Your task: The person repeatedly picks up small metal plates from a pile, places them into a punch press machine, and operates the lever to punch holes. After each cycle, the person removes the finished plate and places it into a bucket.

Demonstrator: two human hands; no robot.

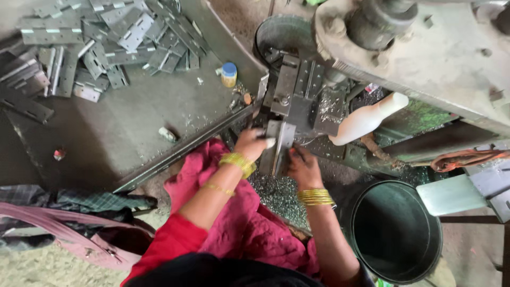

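As seen from the head camera, a grey metal plate [280,139] is held upright at the front edge of the press tooling [297,95], directly below the machine's heavy grey head [425,48]. The left hand [251,144] is curled over the plate's left side, its fingers [261,134] pressed together against the metal, apparently so that the piece is steadied against the die. The right hand [303,167] is set against the plate's lower right edge; its fingers are bent inward towards the metal, but whether they pinch it or merely press on it cannot be told. Both wrists carry gold bangles [315,197].

A heap of grey hinge leaves [95,42] is spread over the sloping metal tray [133,127] on the left, near the left arm, a position that would keep stock within easy reach. A small blue-capped bottle [229,74] stands on the tray near its right edge, just beside the tooling. A white plastic bottle [366,119] lies tilted to the right of the die, its neck pointing up and right. A dark round bucket [396,231] stands open beside the right forearm, below the machine, where finished or scrap pieces could be dropped. Metal swarf [279,194] is scattered between the arms, over a pink cloth [239,223] on the lap.
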